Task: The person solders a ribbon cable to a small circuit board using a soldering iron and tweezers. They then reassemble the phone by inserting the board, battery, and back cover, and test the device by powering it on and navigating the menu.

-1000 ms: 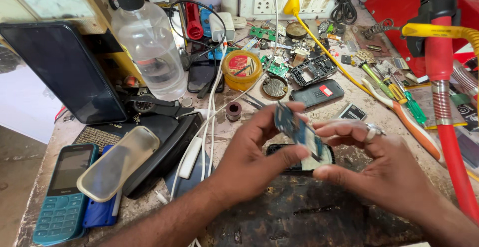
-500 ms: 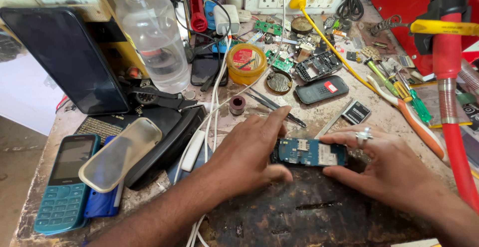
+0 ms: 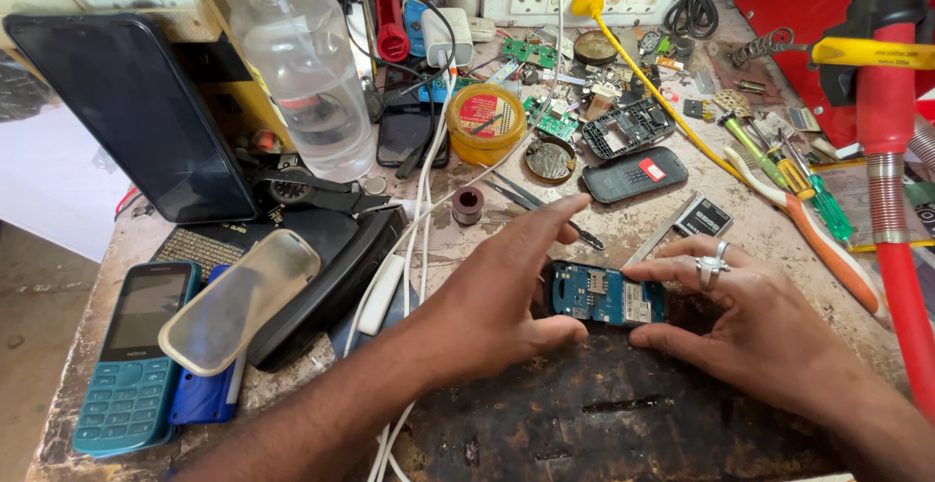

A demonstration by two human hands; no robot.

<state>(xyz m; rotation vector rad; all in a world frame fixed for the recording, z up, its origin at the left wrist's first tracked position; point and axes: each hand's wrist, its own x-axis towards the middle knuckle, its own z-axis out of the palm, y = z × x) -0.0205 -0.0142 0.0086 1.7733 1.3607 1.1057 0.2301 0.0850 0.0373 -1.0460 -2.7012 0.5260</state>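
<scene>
A blue phone circuit board [image 3: 606, 295] lies flat on a dark worn mat [image 3: 604, 414] at the bench's front. My left hand [image 3: 497, 297] rests at the board's left end, thumb under its lower edge and index finger stretched out above it. My right hand [image 3: 740, 316], with a ring on one finger, grips the board's right end between thumb and fingers. Both hands touch the board.
A teal keypad phone [image 3: 131, 355] and clear phone cover [image 3: 239, 302] lie at left, below a propped dark tablet [image 3: 131, 117] and plastic bottle [image 3: 302, 73]. Behind are a yellow flux tin [image 3: 485, 122], tweezers [image 3: 545, 211], phone shells, screwdrivers [image 3: 789, 175] and a red hot-air tool [image 3: 881, 151] at right.
A second ago my hands held the board tilted up above the mat. It has since come down flat onto the mat, with both hands still at its ends.
</scene>
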